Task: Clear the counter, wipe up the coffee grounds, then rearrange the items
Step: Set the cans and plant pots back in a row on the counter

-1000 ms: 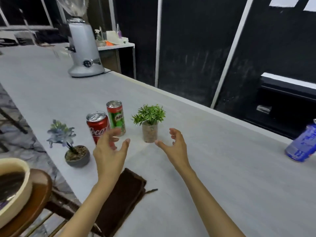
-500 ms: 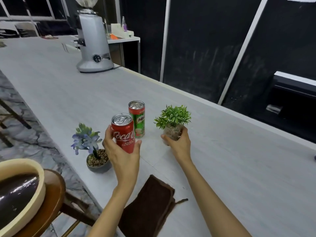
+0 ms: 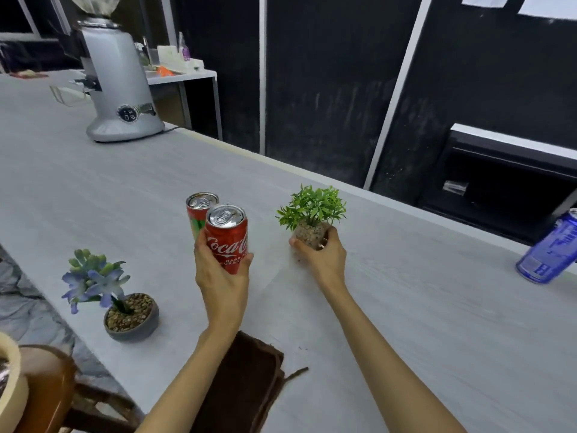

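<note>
My left hand [image 3: 221, 273] grips a red Coca-Cola can [image 3: 227, 235] and holds it upright above the grey counter [image 3: 406, 323]. Right behind it stands a red and green Milo can [image 3: 197, 210], partly hidden. My right hand [image 3: 324, 257] is closed around the stone pot of a small green plant [image 3: 312, 210], which looks slightly raised off the counter. A dark brown cloth [image 3: 240, 382] lies folded at the counter's near edge, between my forearms. A blue-flowered plant in a grey bowl [image 3: 125, 310] sits at the left edge.
A silver coffee grinder [image 3: 118, 89] stands at the far left of the counter. A blue can [image 3: 552, 248] sits at the right edge of view. Below left are a wooden stool [image 3: 46, 389] and a cream bowl [image 3: 9, 389]. Dark panels rise beyond the far edge.
A second ago both hands were open, reaching. My left hand closed on the Coca-Cola can and lifted it; my right hand closed on the green plant's pot.
</note>
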Demonstrator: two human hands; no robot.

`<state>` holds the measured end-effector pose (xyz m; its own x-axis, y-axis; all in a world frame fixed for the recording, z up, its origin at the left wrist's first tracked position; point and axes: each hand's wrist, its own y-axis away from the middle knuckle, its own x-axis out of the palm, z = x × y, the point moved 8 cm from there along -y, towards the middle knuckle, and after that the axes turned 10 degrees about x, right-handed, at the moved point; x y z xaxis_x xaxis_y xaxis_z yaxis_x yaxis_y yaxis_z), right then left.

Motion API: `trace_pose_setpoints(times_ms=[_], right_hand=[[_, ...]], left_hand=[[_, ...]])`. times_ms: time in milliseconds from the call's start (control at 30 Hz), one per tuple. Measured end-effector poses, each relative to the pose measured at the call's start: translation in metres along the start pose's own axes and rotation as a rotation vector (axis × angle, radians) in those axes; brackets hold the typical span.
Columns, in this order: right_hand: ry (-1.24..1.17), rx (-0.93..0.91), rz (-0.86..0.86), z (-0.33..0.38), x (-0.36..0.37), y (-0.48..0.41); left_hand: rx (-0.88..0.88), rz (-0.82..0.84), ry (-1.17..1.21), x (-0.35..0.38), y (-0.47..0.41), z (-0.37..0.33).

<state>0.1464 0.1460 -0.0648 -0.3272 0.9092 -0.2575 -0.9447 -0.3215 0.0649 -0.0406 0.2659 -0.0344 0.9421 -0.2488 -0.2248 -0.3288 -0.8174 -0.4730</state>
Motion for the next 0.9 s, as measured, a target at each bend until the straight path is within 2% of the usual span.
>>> trace_pose_setpoints(times_ms=[200,367,567,733,900], right_hand=[[0.020,-0.037,-0.135,0.008,-0.079,-0.023],[0.041,-0.016,-0.256,0.002,-0.164,-0.043],[0.059,0.036,-0.426,-0.022,-0.253,-0.070],[0.082,0.072,-0.505,-0.043,-0.297,-0.095],[0.113,0.090,-0.505,-0.060,-0.314,-0.116]], left_hand=[[0.072,0.168,0.093,0.081,0.002,-0.047],[0.049,0.318,0.200,0.161,0.013,-0.085],[0.039,0.388,0.287,0.246,0.027,-0.111],[0.060,0.439,0.321,0.311,0.036,-0.126],[0.094,0.491,0.299,0.362,0.042,-0.133]])
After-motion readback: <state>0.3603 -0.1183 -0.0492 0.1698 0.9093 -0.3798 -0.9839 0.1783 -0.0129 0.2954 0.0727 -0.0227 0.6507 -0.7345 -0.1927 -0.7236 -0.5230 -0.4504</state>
